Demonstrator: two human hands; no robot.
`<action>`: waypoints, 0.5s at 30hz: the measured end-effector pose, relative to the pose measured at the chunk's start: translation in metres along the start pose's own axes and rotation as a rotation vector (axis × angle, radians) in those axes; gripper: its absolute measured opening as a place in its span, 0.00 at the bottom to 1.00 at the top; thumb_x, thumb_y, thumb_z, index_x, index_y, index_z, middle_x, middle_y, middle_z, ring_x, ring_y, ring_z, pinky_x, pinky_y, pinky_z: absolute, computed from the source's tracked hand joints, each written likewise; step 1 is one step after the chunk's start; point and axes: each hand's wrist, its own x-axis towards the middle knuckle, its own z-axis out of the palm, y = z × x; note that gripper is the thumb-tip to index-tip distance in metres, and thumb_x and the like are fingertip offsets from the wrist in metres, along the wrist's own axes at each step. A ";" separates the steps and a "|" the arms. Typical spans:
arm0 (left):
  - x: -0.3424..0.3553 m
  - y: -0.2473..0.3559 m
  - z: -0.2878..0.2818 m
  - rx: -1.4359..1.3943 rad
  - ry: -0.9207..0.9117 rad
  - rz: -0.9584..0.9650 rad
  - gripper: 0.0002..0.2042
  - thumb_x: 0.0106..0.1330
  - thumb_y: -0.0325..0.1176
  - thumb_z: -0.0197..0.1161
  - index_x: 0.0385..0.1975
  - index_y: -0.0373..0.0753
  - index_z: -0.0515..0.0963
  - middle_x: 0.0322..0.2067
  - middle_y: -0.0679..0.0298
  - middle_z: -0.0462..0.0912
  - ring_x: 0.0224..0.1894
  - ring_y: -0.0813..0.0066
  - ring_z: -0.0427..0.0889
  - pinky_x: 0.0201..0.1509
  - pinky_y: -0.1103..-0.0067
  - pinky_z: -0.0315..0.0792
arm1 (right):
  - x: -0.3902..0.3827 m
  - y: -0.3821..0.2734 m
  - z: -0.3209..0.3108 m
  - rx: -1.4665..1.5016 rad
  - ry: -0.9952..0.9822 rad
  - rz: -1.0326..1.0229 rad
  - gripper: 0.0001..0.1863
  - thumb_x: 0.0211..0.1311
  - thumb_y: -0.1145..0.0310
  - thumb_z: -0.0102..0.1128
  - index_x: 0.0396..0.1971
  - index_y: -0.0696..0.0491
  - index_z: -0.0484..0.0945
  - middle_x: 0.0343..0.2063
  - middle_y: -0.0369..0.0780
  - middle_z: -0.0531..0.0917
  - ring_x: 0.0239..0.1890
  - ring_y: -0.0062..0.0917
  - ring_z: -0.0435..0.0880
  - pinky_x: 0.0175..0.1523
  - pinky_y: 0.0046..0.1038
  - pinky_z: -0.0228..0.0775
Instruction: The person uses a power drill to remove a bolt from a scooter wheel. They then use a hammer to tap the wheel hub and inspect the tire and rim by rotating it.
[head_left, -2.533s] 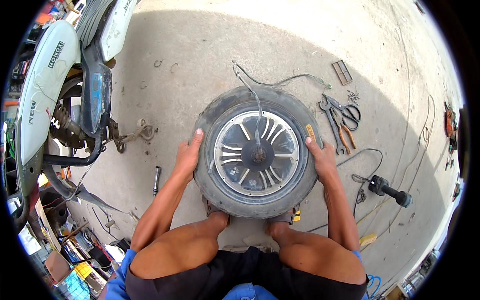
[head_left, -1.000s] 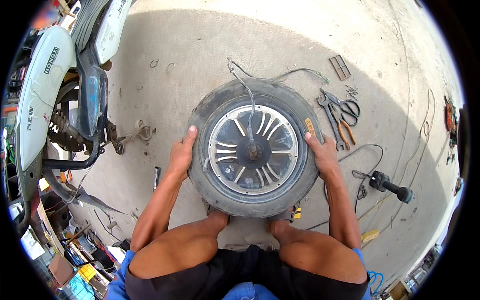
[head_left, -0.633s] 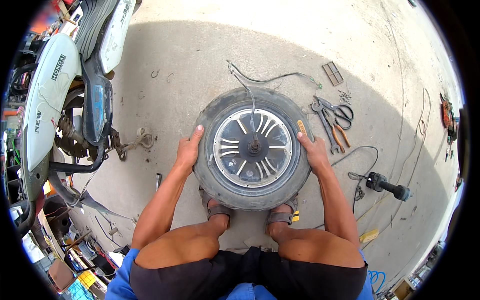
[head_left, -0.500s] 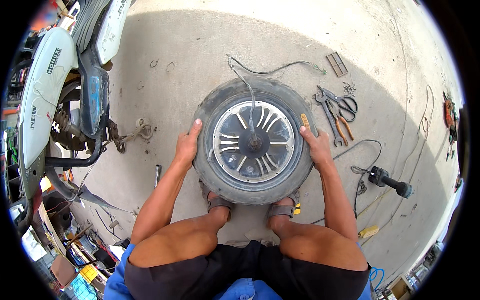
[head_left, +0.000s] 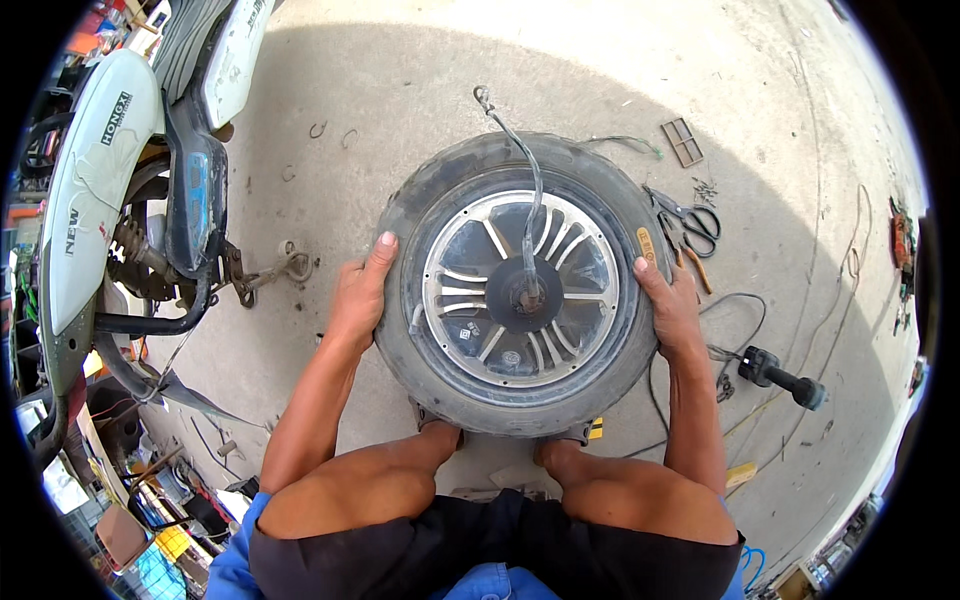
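A motor wheel (head_left: 470, 330) with a black rubber tyre and a silver-rimmed hub faces up in front of me, above my sandalled feet. My left hand (head_left: 360, 295) is gripping its left side, thumb on the tyre's sidewall. On the opposite side my right hand (head_left: 672, 305) holds the tyre the same way, thumb near an orange sticker (head_left: 646, 244). The fingers of both hands are partly hidden under the tyre. A grey cable (head_left: 528, 165) rises from the hub's axle and extends past the far edge of the tyre.
Right of the wheel lie black-handled scissors (head_left: 695, 222), orange-handled pliers (head_left: 697, 268) and a small divided tray (head_left: 682, 143). Farther right is a black power tool (head_left: 780, 378) among loose cords. At left stands a scooter (head_left: 100, 200) with white panels, beside cluttered shelves.
The wheel looks larger and its hub has shifted right and slightly down, as if raised toward me in both hands. It now covers most of the wrench and more of my feet.
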 end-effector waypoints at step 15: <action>0.032 -0.061 -0.006 -0.001 0.052 0.006 0.45 0.67 0.67 0.61 0.50 0.16 0.79 0.42 0.45 0.86 0.42 0.63 0.87 0.48 0.71 0.80 | 0.035 0.059 0.016 -0.162 0.062 0.057 0.38 0.59 0.46 0.72 0.50 0.71 0.79 0.37 0.50 0.87 0.34 0.27 0.87 0.41 0.29 0.80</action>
